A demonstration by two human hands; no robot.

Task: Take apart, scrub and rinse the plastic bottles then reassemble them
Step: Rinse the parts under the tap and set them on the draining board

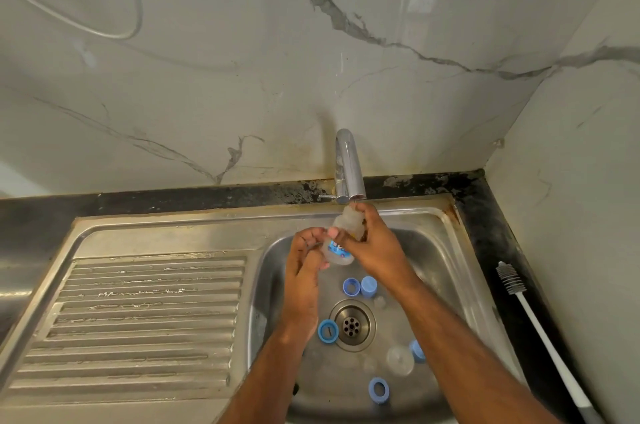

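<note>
- A steel sink [446,250] sits in a dark counter [485,215], in a corner of pale, grey-veined marble walls [207,77]; a ribbed draining board [145,319] lies to its left.
- Under the chrome tap [348,164], the right hand [374,247] wraps around a clear plastic bottle [341,243], tilted with its mouth toward the spout.
- The left hand [304,261] is just beside the bottle's base, fingers curled (whether it grips anything, I cannot tell).
- Blue rings and caps [351,286] lie scattered around the drain [351,325].
- A white bottle brush [540,326] rests on the counter, right of the basin.
</note>
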